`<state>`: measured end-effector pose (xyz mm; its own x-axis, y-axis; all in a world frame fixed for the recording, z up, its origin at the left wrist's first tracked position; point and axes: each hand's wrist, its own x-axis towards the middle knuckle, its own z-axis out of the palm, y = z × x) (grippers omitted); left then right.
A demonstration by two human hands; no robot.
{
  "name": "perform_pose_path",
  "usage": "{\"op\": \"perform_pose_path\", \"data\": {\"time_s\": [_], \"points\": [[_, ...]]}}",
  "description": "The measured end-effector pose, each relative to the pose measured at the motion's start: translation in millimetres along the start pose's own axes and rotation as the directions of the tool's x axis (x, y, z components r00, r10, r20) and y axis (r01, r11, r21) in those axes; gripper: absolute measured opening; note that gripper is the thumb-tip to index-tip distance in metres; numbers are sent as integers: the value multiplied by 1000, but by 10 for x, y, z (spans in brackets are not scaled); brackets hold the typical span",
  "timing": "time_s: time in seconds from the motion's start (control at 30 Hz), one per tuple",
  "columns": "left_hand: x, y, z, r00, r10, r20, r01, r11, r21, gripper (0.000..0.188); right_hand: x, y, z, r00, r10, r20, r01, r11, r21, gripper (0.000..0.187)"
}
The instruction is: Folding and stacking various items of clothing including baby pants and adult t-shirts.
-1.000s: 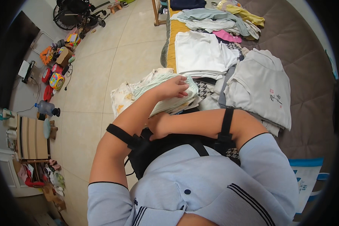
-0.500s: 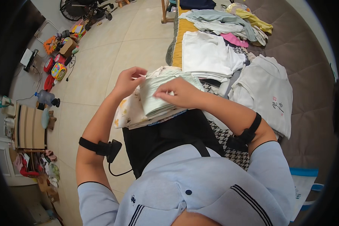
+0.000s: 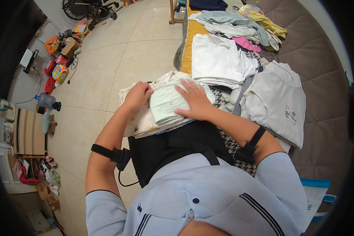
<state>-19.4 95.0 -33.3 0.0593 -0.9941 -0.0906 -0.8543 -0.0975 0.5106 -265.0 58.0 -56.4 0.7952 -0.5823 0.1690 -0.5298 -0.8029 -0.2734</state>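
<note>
A folded pale green garment lies on top of a folded cream cloth with a print, stacked on my lap. My right hand rests flat on the green garment, fingers spread. At its upper left edge, my left hand is closed, with curled fingertips meeting the fabric; how much cloth they pinch is partly hidden. A strip of blue patterned fabric shows under the stack.
To the right are a folded white pile, a folded light grey shirt and loose clothes on a brown quilted surface. Toys and a water jug line the left wall beyond the tiled floor.
My right hand has gone from curled fingers to a flat, spread palm on the green garment. My left hand has come down from above to the garment's edge.
</note>
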Motion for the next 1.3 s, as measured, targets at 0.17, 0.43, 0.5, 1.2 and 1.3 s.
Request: {"op": "perform_pose_path", "data": {"time_s": [0.17,0.43,0.5,1.2,1.3], "points": [[10,37,7,1000,-2,-23,3,999,35,22,-91,257,126,968,233,93,-248,941,229,85],[-218,393,-151,872,-474,123,476,761,-441,62,-147,423,216,953,269,141,-303,877,372,88],[-343,422,-42,903,-403,149,416,730,-543,66,-143,402,194,942,294,161,-330,898,291,88],[-146,1101,-87,971,222,-88,-221,699,-680,77,-319,1169,22,640,503,581,-243,-585,774,34],[-154,1112,-354,972,192,-136,-232,672,-703,77,-225,1163,-234,740,479,472,-130,-587,799,38]]}}
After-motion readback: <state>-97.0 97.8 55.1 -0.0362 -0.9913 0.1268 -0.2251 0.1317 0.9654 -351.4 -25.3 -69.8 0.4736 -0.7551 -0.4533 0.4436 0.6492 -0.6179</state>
